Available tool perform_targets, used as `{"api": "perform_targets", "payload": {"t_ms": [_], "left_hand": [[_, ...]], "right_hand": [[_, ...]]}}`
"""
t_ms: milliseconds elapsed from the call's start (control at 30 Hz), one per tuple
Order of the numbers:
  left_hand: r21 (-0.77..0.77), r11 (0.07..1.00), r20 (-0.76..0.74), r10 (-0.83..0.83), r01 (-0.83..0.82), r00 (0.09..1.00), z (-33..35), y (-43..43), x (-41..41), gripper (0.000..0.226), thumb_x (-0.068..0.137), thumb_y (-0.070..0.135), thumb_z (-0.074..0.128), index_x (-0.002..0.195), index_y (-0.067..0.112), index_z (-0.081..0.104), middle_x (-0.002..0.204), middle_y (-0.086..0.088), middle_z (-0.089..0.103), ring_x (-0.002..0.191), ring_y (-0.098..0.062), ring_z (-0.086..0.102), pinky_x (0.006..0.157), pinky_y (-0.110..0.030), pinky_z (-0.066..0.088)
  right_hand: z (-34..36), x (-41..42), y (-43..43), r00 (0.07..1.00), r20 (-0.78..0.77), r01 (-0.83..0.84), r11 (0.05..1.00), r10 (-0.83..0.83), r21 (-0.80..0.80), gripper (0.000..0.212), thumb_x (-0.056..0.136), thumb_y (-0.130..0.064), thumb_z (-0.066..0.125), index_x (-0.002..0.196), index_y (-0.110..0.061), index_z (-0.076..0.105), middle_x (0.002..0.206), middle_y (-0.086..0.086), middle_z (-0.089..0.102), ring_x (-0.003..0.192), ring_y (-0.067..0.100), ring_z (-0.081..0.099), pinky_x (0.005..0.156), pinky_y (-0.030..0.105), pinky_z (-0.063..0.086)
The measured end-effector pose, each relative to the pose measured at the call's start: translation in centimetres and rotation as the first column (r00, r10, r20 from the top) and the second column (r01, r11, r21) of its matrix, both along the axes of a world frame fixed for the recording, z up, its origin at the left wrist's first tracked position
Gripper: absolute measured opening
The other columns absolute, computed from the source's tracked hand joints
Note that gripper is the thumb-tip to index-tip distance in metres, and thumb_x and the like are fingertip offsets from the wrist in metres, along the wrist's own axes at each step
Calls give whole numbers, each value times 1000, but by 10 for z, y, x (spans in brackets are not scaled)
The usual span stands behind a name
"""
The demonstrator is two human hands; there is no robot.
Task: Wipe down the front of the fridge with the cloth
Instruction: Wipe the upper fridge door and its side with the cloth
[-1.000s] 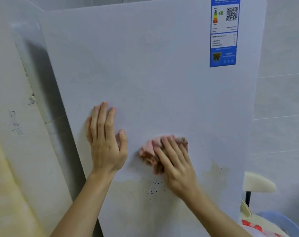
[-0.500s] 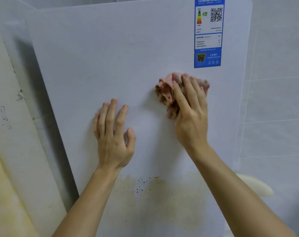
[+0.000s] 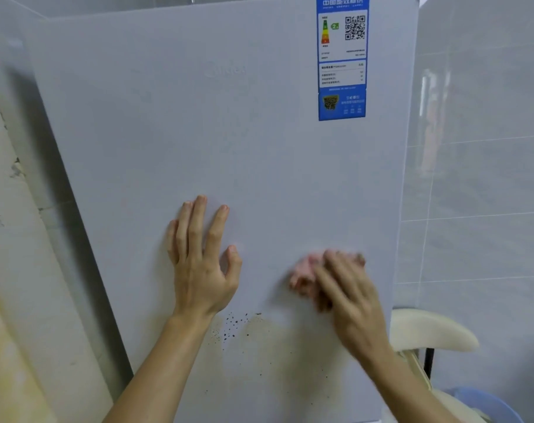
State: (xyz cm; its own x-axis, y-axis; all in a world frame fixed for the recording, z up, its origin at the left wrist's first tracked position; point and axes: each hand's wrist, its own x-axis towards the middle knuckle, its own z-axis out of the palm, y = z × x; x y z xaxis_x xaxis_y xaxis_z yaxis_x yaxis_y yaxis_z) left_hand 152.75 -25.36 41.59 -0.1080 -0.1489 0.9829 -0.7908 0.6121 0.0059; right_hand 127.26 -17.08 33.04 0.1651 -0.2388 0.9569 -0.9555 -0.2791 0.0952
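Note:
The pale grey fridge door (image 3: 223,141) fills the middle of the view. A blue energy label (image 3: 342,56) is stuck near its top right. My left hand (image 3: 203,264) lies flat on the door with fingers spread, holding nothing. My right hand (image 3: 348,291) presses a crumpled pink cloth (image 3: 303,274) against the door, right of centre; both are blurred by motion. A brownish stain with dark specks (image 3: 253,334) covers the door just below both hands.
A cream wall (image 3: 12,270) with scuffs stands to the left of the fridge. Grey wall tiles (image 3: 479,178) are on the right. A cream chair back (image 3: 430,331) and a blue basin rim (image 3: 491,401) sit low at the right.
My right hand went from low on the door up to just under the label with the cloth, then came back down. My left hand stayed flat on the door.

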Motion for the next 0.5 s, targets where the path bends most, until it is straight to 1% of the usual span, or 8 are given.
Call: {"api": "perform_targets", "payload": {"t_ms": [67,100,133,167,233,333,433,500], "left_hand": [[9,1000,-7,8,-8,1000,1,2,-2,63,92,24,54,154,13,49,168,-15,30,159,-35,22,129,-54,14],[12,1000,-8,10,-10,1000,2,3,-3,63,91,23,55,154,13,49,168,-15,31,158,-35,22,129,-54,14],[14,1000,-8,10,-9,1000,3,4,-3,64,91,22,55,154,12,49,168,-15,31,158,-35,22,128,-54,14],[15,1000,-8,10,-9,1000,3,5,-4,64,90,21,56,153,12,49,168,-15,31,158,-35,22,128,-54,15],[15,1000,-12,14,-14,1000,3,5,-4,65,90,21,57,153,12,49,168,-15,31,158,-35,22,129,-53,14],[25,1000,-26,20,-19,999,2,6,-6,65,90,21,56,154,13,48,169,-15,30,159,-34,21,129,-51,11],[45,999,-42,14,-12,999,1,9,-8,65,90,20,56,155,13,46,169,-14,28,159,-33,19,129,-50,11],[57,998,-44,15,-12,999,-1,10,-9,66,91,18,56,156,13,45,170,-14,28,160,-32,19,129,-51,12]], "right_hand": [[53,-14,1,982,187,13,992,10,-124,46,107,-2,52,150,-20,56,160,-6,35,147,18,39,118,39,36],[82,-21,1,961,277,72,983,-23,-166,43,108,-8,55,148,-22,58,153,-1,37,139,25,42,115,40,37],[109,-27,1,940,333,145,971,-75,-191,40,109,-15,52,148,-23,59,145,6,39,130,31,43,112,42,37],[131,-32,1,929,352,197,959,-116,-205,39,112,-19,45,147,-22,60,136,14,43,122,32,43,108,44,37],[151,-38,-2,931,342,220,946,-130,-239,41,110,-13,39,144,-18,63,122,21,53,112,32,43,101,44,38],[120,-40,-6,937,337,191,946,-96,-263,38,105,-5,47,137,-13,67,120,17,53,110,35,46,101,47,41],[34,-35,-5,947,304,169,965,-103,-201,33,104,-8,47,131,-10,65,128,14,48,113,38,47,106,45,36],[-28,-29,0,958,255,159,981,-127,-108,32,100,-10,48,130,-14,59,130,14,48,113,38,49,103,48,38]]}}
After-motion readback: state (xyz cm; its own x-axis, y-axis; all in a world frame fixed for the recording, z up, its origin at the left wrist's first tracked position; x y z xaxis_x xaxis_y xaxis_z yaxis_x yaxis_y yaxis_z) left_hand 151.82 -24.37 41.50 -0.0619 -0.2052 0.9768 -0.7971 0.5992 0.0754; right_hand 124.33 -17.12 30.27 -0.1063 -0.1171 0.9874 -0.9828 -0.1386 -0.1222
